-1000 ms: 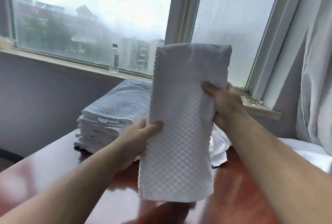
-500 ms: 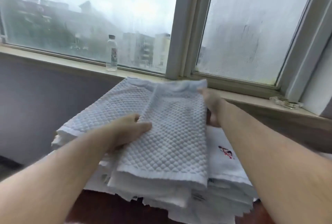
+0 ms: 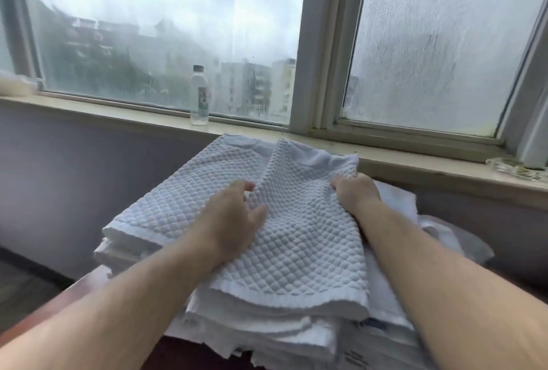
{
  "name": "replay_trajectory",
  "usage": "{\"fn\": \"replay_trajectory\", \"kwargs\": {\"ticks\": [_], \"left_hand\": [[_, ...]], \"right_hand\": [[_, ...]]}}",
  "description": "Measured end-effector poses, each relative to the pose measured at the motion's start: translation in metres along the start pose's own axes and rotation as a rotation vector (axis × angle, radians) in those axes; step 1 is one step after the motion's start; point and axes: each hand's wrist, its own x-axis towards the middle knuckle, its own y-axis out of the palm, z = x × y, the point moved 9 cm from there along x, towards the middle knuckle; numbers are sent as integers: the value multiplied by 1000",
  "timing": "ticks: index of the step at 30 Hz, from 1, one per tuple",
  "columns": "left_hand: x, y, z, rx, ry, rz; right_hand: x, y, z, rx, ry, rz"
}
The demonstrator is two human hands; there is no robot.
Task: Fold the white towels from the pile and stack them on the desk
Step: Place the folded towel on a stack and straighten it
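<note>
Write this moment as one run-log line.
step: placing folded towel on stack | left hand: resting on towel | right hand: gripping far edge | bottle: on sill

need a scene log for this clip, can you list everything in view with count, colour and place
folded towel: one, white waffle weave, on top of the stack, both hands on it
stack of folded towels: one stack, white, on the desk below the window
loose towels: number unclear, white, right of the stack
desk: one, reddish brown, bottom left edge showing
bottle: one, clear with dark cap, upright on the windowsill
windowsill: one, cream, below the glass
glass dish: one, clear, right end of the sill
left hand: one, lying on the towel's left side
right hand: one, gripping the towel's right edge
</note>
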Motion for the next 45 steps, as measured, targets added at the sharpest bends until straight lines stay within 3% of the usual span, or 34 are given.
{"fn": "replay_trajectory", "kwargs": {"ticks": [3,5,10,12,15,17,22,35,39,45], "left_hand": [[3,-4,-9,-113,63,-45],[8,-5,-9,-124,40,-21],[7,-1,-30,125,135,-52],[5,6,-40,208,219,9],[3,33,-23,428,190,204],[2,41,-9,483,161,251],[2,47,1,491,161,230],[8,57,0,576,87,292],[5,58,-5,647,56,321],[-25,54,-16,600,5,285]], "right_hand": [[-2,-7,8,188,-80,-52],[-2,-10,13,172,-79,-46],[-3,2,19,-263,-33,130],[-3,-4,30,-362,-110,-4],[-10,-5,61,-572,-388,-205],[-4,14,68,-659,-463,-84],[21,59,42,-886,-385,212],[13,56,9,-816,-239,330],[-19,48,-12,-789,-183,448],[-92,-1,-35,-624,-174,399]]}}
